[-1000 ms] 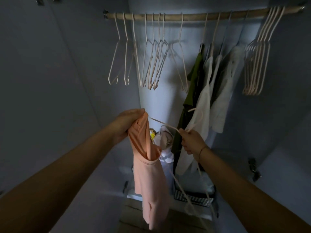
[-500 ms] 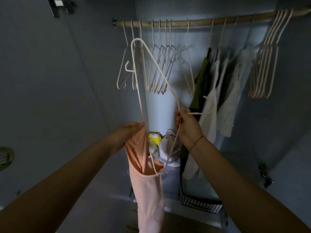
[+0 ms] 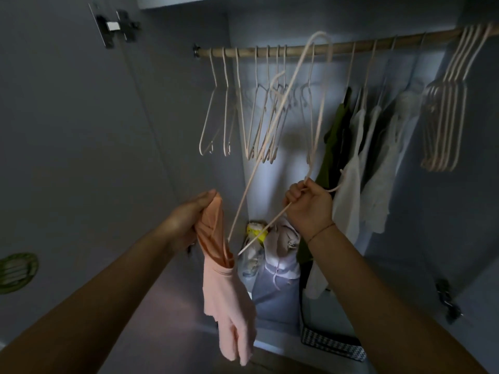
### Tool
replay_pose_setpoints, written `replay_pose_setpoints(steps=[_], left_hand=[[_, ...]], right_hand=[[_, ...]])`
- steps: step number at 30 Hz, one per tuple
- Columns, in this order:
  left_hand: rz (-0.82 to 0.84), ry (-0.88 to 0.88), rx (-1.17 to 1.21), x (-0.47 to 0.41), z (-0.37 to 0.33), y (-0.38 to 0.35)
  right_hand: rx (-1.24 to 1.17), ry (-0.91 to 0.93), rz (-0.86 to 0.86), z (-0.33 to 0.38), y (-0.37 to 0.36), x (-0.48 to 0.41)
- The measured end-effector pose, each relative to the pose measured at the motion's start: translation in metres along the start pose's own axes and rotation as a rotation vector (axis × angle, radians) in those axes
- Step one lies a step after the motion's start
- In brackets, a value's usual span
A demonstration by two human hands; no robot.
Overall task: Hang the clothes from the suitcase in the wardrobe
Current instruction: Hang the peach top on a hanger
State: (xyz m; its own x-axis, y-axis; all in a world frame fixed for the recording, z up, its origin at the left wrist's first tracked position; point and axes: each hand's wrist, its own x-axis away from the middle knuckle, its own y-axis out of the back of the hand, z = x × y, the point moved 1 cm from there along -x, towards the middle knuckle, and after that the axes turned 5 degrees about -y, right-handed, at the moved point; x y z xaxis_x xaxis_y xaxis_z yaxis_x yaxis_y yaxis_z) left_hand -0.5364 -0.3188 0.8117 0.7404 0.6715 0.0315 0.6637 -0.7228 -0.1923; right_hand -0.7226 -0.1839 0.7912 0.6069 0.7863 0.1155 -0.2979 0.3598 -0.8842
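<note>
– Where is the peach top (image 3: 226, 292)?

– Well below the rail (image 3: 337, 48), under its left part. The left hand (image 3: 194, 214) grips it by the neck with curled fingers. It hangs straight down, long and floppy.

– And the hanger (image 3: 244, 201)?

– Just to the right. It leans up from the top's neck to the rail. One tip pokes into the neck hole. The right hand (image 3: 309, 203) holds it tight near the hook, under the middle of the rail.

– What is next?

– I think the other tip must slide in too. The left hand is nearer, so it can pull the neck wide.

– What is in the way?

– Empty hangers (image 3: 259, 117) crowd the rail's left part. Hung clothes (image 3: 351, 171) fill the right part. The gap between them looks small. Bags (image 3: 275, 260) sit far below the rail.
</note>
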Motion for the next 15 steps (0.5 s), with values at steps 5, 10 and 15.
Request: replay_pose_setpoints(steps=[5, 10, 15], left_hand=[[0.057, -0.010, -0.030, -0.010, -0.007, -0.003], [0.096, -0.039, -0.056, -0.021, -0.017, -0.010], [0.101, -0.063, -0.047, -0.029, -0.027, -0.021]], right_hand=[[-0.013, 0.033, 0.110, 0.008, -0.007, -0.002], [0.186, -0.005, 0.166, 0.005, -0.009, -0.014], [0.362, -0.076, 0.073, -0.013, 0.014, -0.022]])
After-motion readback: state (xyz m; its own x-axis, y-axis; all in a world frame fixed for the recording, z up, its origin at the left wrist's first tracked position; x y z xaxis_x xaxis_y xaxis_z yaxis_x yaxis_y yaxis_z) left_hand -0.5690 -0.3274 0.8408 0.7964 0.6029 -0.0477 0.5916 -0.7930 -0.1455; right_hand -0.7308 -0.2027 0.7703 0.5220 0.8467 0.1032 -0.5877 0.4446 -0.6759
